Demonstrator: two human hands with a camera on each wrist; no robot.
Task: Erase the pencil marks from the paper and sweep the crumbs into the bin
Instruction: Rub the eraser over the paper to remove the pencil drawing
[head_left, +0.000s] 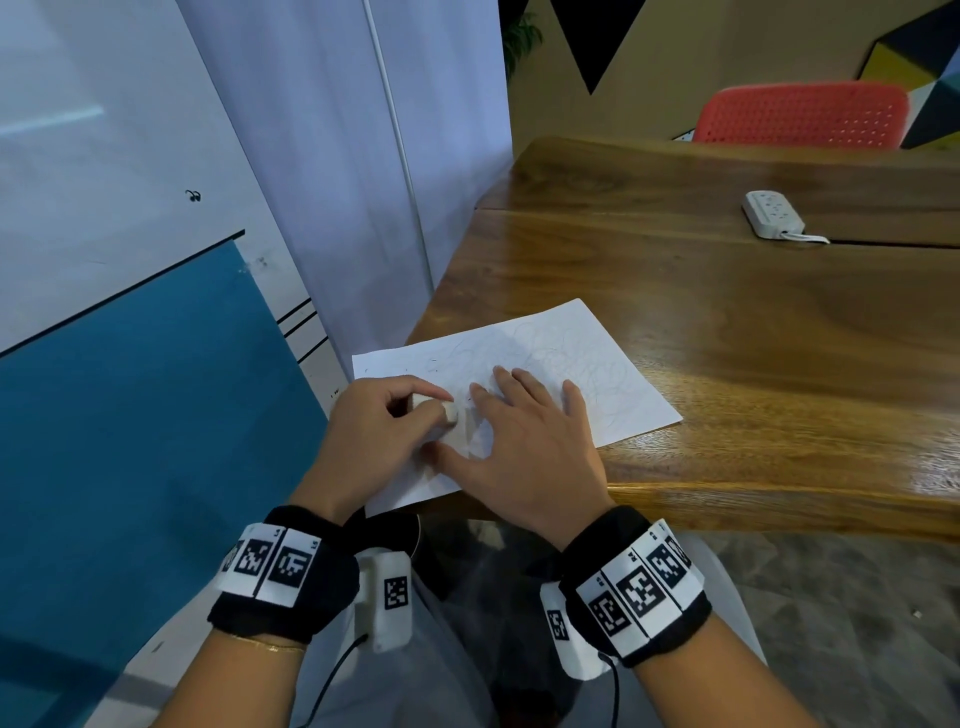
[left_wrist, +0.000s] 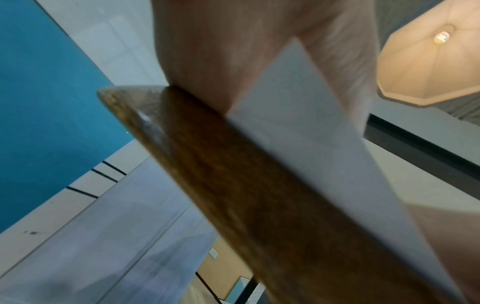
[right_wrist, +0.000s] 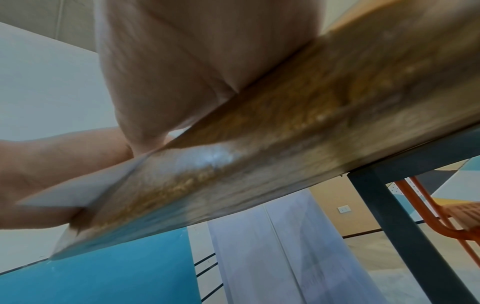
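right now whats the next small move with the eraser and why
Probably rub the eraser away from the body, toward the far side of the paper. The left hand grips it at the near-left part, the right hand lies flat pinning the sheet, and faint pencil scribbles still cover the far half.

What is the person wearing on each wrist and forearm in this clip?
Both hands are bare. The left hand and right hand each have a black wristband carrying white panels with square black-and-white markers, plus a white camera module with its own marker and a black cable. A thin gold bracelet sits behind the left band.
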